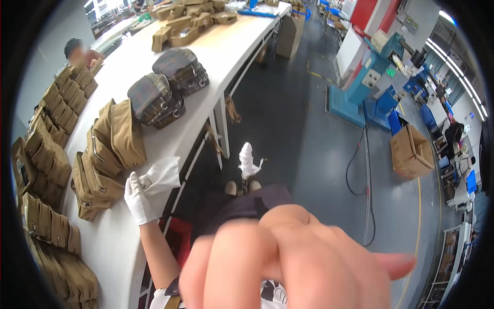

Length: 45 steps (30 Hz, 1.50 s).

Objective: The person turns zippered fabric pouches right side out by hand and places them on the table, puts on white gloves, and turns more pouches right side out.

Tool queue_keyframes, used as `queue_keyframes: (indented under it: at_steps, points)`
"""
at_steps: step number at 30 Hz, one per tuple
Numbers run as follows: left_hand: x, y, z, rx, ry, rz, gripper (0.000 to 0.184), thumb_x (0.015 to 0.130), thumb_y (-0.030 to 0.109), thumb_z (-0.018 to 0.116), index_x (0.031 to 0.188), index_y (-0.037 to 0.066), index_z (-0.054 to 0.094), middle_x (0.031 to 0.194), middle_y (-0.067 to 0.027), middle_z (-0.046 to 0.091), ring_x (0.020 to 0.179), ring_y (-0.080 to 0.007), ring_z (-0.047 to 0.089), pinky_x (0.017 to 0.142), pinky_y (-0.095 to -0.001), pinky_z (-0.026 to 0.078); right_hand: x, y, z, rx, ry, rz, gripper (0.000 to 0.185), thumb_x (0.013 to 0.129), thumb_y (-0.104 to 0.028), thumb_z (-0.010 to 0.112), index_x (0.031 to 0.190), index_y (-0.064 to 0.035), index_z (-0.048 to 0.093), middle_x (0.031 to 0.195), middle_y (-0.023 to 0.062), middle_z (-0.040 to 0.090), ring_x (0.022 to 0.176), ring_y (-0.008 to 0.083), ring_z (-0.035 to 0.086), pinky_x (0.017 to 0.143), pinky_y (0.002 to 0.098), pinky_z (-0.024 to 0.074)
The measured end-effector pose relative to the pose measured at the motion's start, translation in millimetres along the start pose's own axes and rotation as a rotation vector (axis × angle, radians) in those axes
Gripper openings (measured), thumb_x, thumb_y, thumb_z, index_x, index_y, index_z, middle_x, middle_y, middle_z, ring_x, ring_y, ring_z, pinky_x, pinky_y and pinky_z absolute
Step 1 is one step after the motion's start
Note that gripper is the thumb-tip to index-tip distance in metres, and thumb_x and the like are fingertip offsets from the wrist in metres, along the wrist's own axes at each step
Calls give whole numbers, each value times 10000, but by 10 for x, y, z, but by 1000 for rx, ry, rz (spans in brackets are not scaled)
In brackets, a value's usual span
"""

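A white-gloved left hand [138,198] pinches a limp white cloth [163,176] at 8 o'clock, close to the long edge of a white worktable [221,59]. Its fingers are closed on the cloth; whether the fabric touches the tabletop cannot be told. A bare hand, apparently the wearer's right hand [303,242], looms blurred at 6 o'clock, very near the camera, fingers curled; whether they grip anything cannot be told.

Handling the cloth well, by our judgement, calls for a light pinch at one end, the loose end kept off the zippers of the tan bags [121,129] just beyond at 9 o'clock. The bare hand is best kept low, since it hides much of the view.

Two dark plaid bags [152,98] sit at 10 o'clock, set back from the table's edge, which runs from 7 o'clock up toward 12 and limits elbow room on that side. Dark floor [280,118] stretches from 12 to 4 o'clock and looks the roomiest for moving, though a cable [347,172] curls across it at 3 to 4 o'clock, short of an open carton [411,152]. A white bundle [247,159], its nature unclear, shows near the center.
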<state>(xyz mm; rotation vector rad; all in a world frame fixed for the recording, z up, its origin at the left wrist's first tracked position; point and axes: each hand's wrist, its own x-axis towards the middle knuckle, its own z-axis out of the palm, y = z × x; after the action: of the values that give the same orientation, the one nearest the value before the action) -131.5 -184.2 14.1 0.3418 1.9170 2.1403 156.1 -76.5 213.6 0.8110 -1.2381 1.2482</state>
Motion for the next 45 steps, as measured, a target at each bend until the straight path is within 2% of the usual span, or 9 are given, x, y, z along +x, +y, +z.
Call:
queue_keyframes:
  at_steps: [3, 4, 17, 18, 23, 33, 39, 42, 45]
  points:
    - [-56, -54, 5, -19, -3, 77, 316, 1036, 241, 494, 853, 13, 614, 701, 23, 525, 653, -65, 425, 621, -232, 357, 4, 17, 166, 99, -18, -64, 243, 892, -138, 553, 1080, -34, 666, 1052, 135, 653, 953, 255, 596, 983, 458, 371]
    - [12, -152, -14, -44, -13, 184, 277, 1014, 287, 536, 889, 68, 651, 649, 50, 519, 443, -16, 331, 374, -202, 222, -10, 33, 193, 115, -15, -70, 243, 894, -145, 552, 1077, -34, 666, 1051, 135, 653, 951, 257, 596, 977, 458, 372]
    - [-60, -62, 21, 42, 0, 140, 289, 1017, 286, 530, 867, 74, 655, 673, 45, 539, 471, -16, 328, 395, -203, 225, -208, 181, 268, 284, 4, -47, 262, 919, -237, 541, 1033, -37, 666, 1040, 130, 654, 930, 286, 597, 902, 452, 392]
    - [-121, 31, 48, 89, 2, 105, 313, 1024, 260, 519, 850, 37, 653, 683, 26, 554, 556, -39, 388, 485, -217, 288, -215, 183, 270, 289, 13, -41, 265, 921, -244, 540, 1030, -38, 666, 1040, 129, 654, 928, 288, 597, 896, 451, 393]
    - [-131, 39, 17, 92, -30, 81, 314, 1013, 278, 538, 853, 37, 658, 711, 13, 600, 576, -42, 416, 496, -215, 303, -254, 172, 254, 309, 64, 15, 285, 931, -279, 536, 1013, -39, 666, 1036, 127, 654, 920, 299, 598, 867, 449, 401]
    - [-87, -53, 39, 44, -2, 140, 249, 1016, 252, 536, 882, 72, 645, 702, 28, 585, 461, -18, 355, 389, -194, 239, -302, 238, 195, 366, 96, 89, 339, 951, -349, 527, 980, -41, 666, 1027, 123, 654, 904, 321, 599, 809, 444, 416]
    - [-92, -74, 34, 48, -27, 158, 291, 1021, 230, 524, 876, 12, 653, 757, -11, 634, 652, -58, 470, 600, -216, 379, -334, 300, 124, 413, 74, 227, 377, 963, -391, 522, 960, -43, 665, 1023, 121, 654, 894, 334, 599, 774, 441, 425]
    - [-110, -26, 36, 87, -17, 104, 297, 1021, 233, 525, 869, 11, 650, 754, -13, 638, 666, -62, 490, 637, -220, 400, -542, 429, -18, 556, -141, 407, 397, 968, -412, 520, 950, -44, 665, 1020, 120, 654, 889, 341, 599, 757, 439, 430]
    - [-115, -29, 34, 113, -57, 167, 304, 1018, 245, 533, 843, 20, 638, 752, -19, 646, 677, -71, 522, 674, -232, 424, -919, 438, -171, 834, -772, 487, 388, 979, -373, 516, 1093, -23, 637, 1162, 122, 601, 959, 340, 580, 787, 429, 439]
